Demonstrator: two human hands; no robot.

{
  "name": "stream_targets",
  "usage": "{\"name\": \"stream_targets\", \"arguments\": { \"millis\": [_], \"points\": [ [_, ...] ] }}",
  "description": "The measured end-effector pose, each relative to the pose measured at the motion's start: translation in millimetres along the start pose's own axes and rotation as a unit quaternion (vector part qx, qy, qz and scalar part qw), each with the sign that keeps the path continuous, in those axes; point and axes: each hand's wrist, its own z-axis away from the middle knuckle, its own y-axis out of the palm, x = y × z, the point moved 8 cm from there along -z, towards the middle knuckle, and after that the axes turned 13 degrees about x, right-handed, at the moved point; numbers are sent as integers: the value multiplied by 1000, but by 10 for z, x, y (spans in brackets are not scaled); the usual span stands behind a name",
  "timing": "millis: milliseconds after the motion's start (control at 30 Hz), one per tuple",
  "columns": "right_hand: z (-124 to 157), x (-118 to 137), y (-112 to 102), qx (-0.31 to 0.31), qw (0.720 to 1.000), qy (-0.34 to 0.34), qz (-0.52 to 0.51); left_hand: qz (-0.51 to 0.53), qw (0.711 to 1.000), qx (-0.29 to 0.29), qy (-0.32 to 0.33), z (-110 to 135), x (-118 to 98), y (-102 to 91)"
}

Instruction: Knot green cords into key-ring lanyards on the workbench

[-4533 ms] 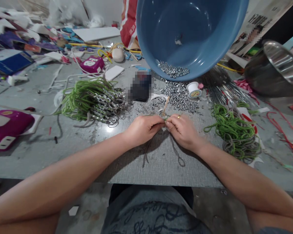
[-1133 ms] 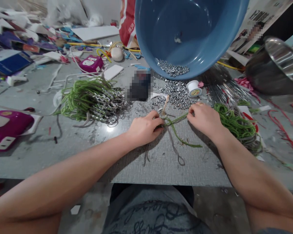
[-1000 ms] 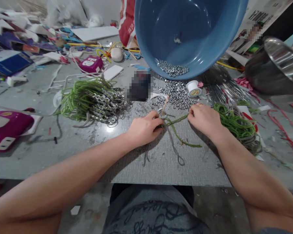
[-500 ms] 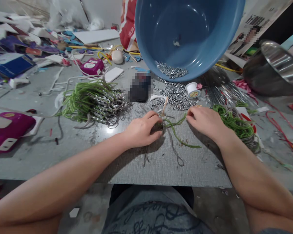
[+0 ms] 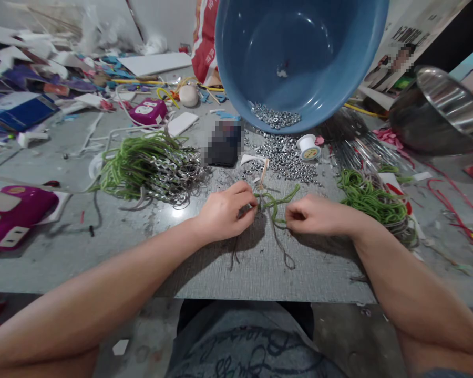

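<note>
A big blue basin [image 5: 319, 63] lay tipped on its side at the far end of the table, probably so that its steel nuts [image 5: 287, 160] spilled out within reach. A ringed cord pile [image 5: 142, 163] sat on the left and a loose cord pile [image 5: 368, 197] on the right. Between them, the left hand [image 5: 223, 212] and right hand [image 5: 319, 215], slightly apart, each pinched one looped green cord [image 5: 278, 202] low over the grey table [image 5: 220, 262]. The tabletop was scuffed, and craft scraps crowded its far side.

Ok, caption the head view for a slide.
Left hand and right hand pinch a green cord on the table, near a tilted blue basin holding nuts.
</note>
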Motion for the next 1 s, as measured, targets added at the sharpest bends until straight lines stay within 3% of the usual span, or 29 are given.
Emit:
{"name": "stream_targets", "arguments": {
  "millis": [67,133,200,333,500,600,667,767,900,1000],
  "points": [
    [-43,-30,-54,-42,979,-24,-197,3,1000,-9,6,12,-26,-22],
    [-81,-57,-74,-93,929,-44,-357,19,1000,-10,14,18,-53,-32],
    [-121,-48,-47,-120,885,-66,-445,39,999,-1,21,15,-78,-23],
    [-170,-20,25,-135,841,-84,-517,58,998,15,24,5,-118,25],
    [-190,-12,55,-130,829,-87,-538,75,997,14,28,-9,-129,68],
    [-190,-32,54,-136,848,-80,-507,102,994,18,18,-33,-91,79],
    [-131,-56,-19,-194,870,-82,-445,130,991,23,7,-50,-58,82],
    [40,60,-160,-302,909,-126,-260,183,983,33,-1,-69,-26,92],
    [80,379,-53,-283,939,-195,2,256,965,50,-15,-78,16,127],
    [50,424,5,-279,937,-194,76,276,959,53,-30,-83,50,127]
  ]
}}
